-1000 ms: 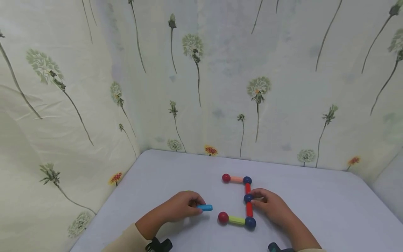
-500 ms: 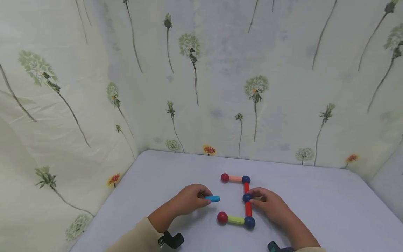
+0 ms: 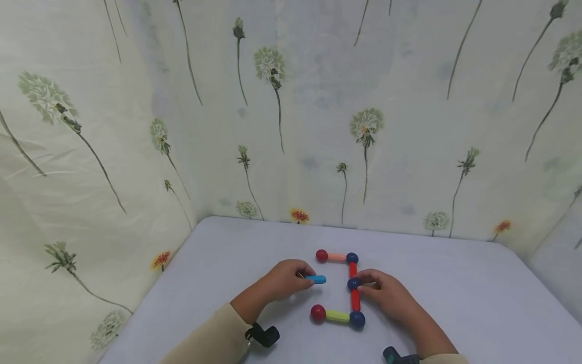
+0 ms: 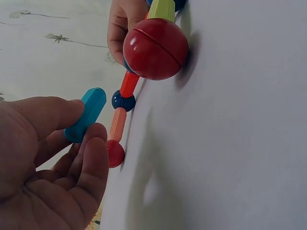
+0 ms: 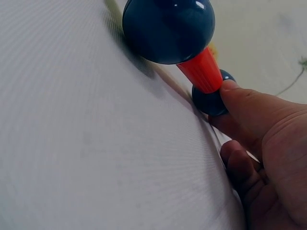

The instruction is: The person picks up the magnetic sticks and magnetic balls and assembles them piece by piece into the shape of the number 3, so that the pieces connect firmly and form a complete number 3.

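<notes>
My left hand [image 3: 288, 280] pinches a short blue rod [image 4: 88, 115] between thumb and fingertips, just above the table and left of the middle blue ball [image 3: 353, 284]. That ball is held between the thumb and fingers of my right hand [image 3: 386, 293]. Two red rods [image 3: 355, 301] join it to a far blue ball [image 3: 352, 258] and a near blue ball [image 3: 357, 319]. From the far one a pink rod [image 3: 337, 257] runs left to a red ball [image 3: 321, 256]. A yellow-green rod [image 3: 338, 316] links the near one to another red ball [image 4: 156, 49].
The ball-and-rod figure lies on a white table [image 3: 454, 283]. Behind and to the left hangs a pale curtain [image 3: 313, 101] printed with dandelions. A dark camera [image 3: 265, 335] is strapped to the left wrist, another [image 3: 399, 355] to the right.
My left hand has moved forward and to the right with the blue rod, closer to the middle blue ball. The right hand keeps its grip, and the head view has shifted slightly.
</notes>
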A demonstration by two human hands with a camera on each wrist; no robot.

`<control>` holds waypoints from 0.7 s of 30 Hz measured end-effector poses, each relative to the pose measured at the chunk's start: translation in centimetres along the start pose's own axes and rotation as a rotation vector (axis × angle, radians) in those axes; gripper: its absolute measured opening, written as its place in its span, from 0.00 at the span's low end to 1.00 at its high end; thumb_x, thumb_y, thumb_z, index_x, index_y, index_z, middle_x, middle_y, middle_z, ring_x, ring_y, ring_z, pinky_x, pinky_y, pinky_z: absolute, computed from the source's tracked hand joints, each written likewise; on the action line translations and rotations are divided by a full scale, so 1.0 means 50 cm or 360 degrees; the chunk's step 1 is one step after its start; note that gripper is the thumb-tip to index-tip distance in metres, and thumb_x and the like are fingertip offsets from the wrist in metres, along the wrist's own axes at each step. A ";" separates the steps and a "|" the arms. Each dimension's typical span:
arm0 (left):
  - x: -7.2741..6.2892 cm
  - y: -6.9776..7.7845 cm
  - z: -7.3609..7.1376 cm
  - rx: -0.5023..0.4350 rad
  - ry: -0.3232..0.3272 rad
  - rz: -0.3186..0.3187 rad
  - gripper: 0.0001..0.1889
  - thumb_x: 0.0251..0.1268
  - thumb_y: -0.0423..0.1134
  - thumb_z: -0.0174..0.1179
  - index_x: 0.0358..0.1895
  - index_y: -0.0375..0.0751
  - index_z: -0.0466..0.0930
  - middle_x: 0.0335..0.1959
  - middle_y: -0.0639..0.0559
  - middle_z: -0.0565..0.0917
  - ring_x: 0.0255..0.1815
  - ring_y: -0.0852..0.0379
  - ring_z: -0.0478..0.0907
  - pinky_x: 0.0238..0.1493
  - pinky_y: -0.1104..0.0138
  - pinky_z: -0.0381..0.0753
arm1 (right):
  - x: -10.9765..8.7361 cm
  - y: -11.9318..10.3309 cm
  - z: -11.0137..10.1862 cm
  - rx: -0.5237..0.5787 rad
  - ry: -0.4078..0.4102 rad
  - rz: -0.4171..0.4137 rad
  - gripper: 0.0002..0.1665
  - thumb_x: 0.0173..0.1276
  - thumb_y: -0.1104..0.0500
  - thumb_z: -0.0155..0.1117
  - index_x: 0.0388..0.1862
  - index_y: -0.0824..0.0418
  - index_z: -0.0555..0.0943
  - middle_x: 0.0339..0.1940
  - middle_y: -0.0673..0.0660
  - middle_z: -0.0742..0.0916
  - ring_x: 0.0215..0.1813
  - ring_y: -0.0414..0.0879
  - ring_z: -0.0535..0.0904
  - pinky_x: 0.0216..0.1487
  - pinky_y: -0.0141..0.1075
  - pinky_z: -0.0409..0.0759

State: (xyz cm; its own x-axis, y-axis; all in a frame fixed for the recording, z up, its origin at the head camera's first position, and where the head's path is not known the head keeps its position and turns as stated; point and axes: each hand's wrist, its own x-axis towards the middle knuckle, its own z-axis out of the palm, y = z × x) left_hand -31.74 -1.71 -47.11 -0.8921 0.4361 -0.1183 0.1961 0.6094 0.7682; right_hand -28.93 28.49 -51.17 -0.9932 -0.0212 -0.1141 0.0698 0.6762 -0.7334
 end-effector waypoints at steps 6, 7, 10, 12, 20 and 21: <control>0.021 0.002 0.012 0.0017 0.0005 -0.0032 0.06 0.69 0.45 0.71 0.46 0.57 0.88 0.39 0.60 0.83 0.41 0.56 0.78 0.37 0.62 0.83 | 0.001 0.003 -0.002 -0.0009 0.0002 -0.0003 0.23 0.66 0.43 0.76 0.58 0.45 0.85 0.55 0.45 0.88 0.50 0.46 0.80 0.50 0.43 0.82; 0.025 0.003 0.014 0.0023 0.0006 -0.0031 0.06 0.69 0.45 0.71 0.46 0.57 0.88 0.39 0.61 0.83 0.41 0.56 0.78 0.37 0.62 0.83 | 0.001 0.003 -0.003 -0.0014 0.0003 -0.0003 0.23 0.66 0.43 0.76 0.58 0.44 0.85 0.54 0.45 0.88 0.50 0.45 0.81 0.50 0.43 0.82; 0.038 0.011 0.020 0.0039 0.0014 -0.0014 0.05 0.70 0.44 0.70 0.46 0.57 0.88 0.38 0.61 0.83 0.40 0.57 0.79 0.37 0.63 0.83 | 0.003 0.001 -0.006 -0.0027 0.0010 -0.0011 0.23 0.66 0.43 0.76 0.58 0.44 0.85 0.54 0.45 0.88 0.50 0.45 0.81 0.50 0.43 0.82; 0.047 0.018 0.025 0.0050 0.0010 -0.0008 0.05 0.70 0.44 0.70 0.46 0.57 0.89 0.38 0.61 0.82 0.40 0.57 0.79 0.38 0.63 0.83 | 0.004 0.001 -0.008 -0.0032 0.0015 -0.0021 0.22 0.67 0.44 0.75 0.58 0.45 0.85 0.55 0.45 0.88 0.50 0.45 0.81 0.51 0.43 0.82; 0.066 0.043 0.054 0.0028 -0.0034 -0.0070 0.05 0.69 0.43 0.71 0.44 0.57 0.89 0.37 0.60 0.83 0.37 0.56 0.80 0.38 0.63 0.83 | 0.003 0.001 -0.004 -0.0022 0.0001 -0.0015 0.23 0.66 0.43 0.75 0.58 0.45 0.85 0.54 0.45 0.88 0.50 0.46 0.80 0.48 0.40 0.80; 0.068 0.046 0.057 0.0030 -0.0032 -0.0071 0.05 0.68 0.43 0.71 0.44 0.57 0.90 0.37 0.60 0.83 0.37 0.57 0.79 0.38 0.64 0.82 | 0.003 0.001 -0.003 -0.0021 -0.0001 -0.0016 0.22 0.67 0.43 0.75 0.58 0.45 0.85 0.54 0.45 0.88 0.50 0.46 0.80 0.48 0.39 0.79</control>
State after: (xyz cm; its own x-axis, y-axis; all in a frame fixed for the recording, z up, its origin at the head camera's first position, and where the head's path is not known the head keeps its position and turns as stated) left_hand -33.16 3.07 -47.55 -0.8918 0.4213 -0.1651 0.1641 0.6411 0.7497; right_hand -29.09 28.64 -51.11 -0.9938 -0.0287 -0.1071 0.0584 0.6857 -0.7255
